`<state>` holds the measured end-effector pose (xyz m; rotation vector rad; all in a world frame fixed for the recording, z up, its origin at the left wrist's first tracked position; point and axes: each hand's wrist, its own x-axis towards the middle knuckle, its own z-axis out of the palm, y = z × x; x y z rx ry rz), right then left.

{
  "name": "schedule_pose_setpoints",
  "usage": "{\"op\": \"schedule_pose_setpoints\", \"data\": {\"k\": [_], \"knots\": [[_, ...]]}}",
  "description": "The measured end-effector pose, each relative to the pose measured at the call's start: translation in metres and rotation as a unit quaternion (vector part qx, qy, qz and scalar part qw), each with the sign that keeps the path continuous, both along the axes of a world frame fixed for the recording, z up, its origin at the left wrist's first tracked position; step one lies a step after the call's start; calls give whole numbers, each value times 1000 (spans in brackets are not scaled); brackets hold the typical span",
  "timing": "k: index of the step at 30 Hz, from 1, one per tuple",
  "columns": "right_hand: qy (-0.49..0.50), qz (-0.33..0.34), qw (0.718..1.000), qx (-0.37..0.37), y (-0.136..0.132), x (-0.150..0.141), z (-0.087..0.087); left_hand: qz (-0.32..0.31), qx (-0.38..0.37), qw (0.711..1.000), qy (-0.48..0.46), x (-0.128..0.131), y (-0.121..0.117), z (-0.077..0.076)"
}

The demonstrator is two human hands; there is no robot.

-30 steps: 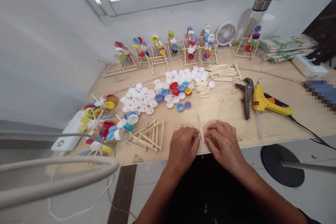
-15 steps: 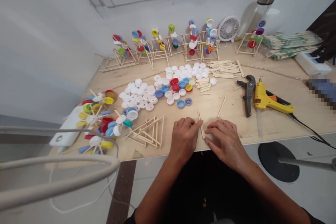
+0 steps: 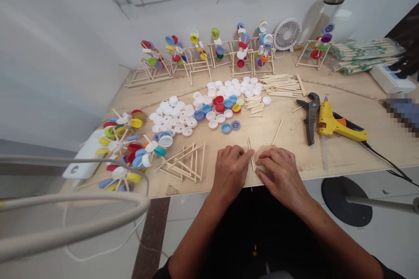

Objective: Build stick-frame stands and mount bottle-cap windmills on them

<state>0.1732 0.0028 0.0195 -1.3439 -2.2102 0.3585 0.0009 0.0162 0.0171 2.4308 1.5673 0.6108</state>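
Two thin wooden sticks (image 3: 251,152) lie side by side near the front edge of the plywood board (image 3: 294,157). My left hand (image 3: 231,172) rests palm down at their left, its fingertips pressed against the sticks. My right hand (image 3: 280,174) lies at their right, fingers curled in and touching the same sticks. A single loose stick (image 3: 277,131) lies just beyond my right hand.
Glued stick triangles (image 3: 183,163) lie left of my hands, beside cap pinwheels (image 3: 126,148). Behind are loose bottle caps (image 3: 203,107), stick piles (image 3: 281,85), a row of cap-and-stick models (image 3: 209,54), a small fan (image 3: 286,34), pliers (image 3: 310,115) and a yellow glue gun (image 3: 334,124).
My hands stay on the sticks with barely any shift. The view has tilted a little, so the table sits slightly higher than one second ago.
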Motion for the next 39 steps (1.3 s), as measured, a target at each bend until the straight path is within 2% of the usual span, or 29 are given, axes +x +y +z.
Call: {"op": "schedule_pose_setpoints", "data": {"k": [5, 9, 17, 22, 32, 39], "knots": [[3, 2, 1000, -7, 1, 2, -1, 14, -1, 1000, -24, 1, -1, 0], [-7, -22, 1000, -2, 3, 0, 1, 38, 14, 999, -34, 3, -2, -1], [-90, -56, 993, 50, 13, -13, 7, 45, 13, 999, -15, 7, -4, 1], [-132, -55, 987, 69, 18, -18, 8, 41, 20, 999, -7, 7, -5, 0], [-186, -82, 978, 39, 27, -24, 11, 38, 29, 999, 1, 7, -6, 0], [-200, -98, 975, 21, 29, -13, 12, 37, 29, 999, 4, 6, -7, -1]]}}
